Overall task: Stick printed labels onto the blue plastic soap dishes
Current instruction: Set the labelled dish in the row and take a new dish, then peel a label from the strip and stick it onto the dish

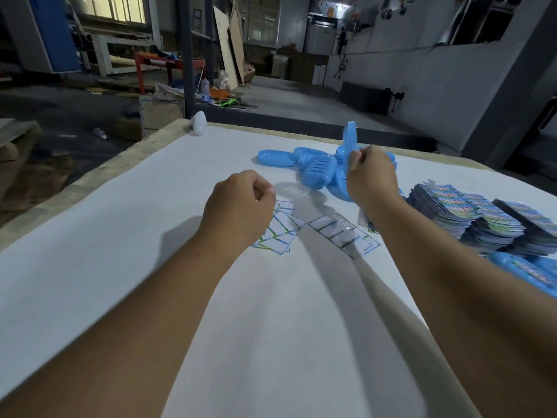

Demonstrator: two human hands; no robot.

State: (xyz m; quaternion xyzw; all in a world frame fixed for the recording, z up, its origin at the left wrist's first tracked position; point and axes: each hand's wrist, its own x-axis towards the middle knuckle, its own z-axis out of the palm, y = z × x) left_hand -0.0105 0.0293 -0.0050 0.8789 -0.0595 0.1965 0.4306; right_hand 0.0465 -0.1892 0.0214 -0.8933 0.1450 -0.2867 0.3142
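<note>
Head view: right hand (372, 176) grips upright blue plastic soap dish (350, 140) (long axis vertical); left hand (241, 203), fisted and empty, is nearer the white peeled label backings (281, 227).

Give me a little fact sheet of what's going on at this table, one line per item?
Right hand: grips a blue soap dish, held up on edge
Left hand: curled above the loose label sheets; whether it holds anything cannot be told
Dish pile: blue, unlabelled, behind the hands
Printed label stacks: at the right
Labelled dish: near right edge
Table: white covering
</note>
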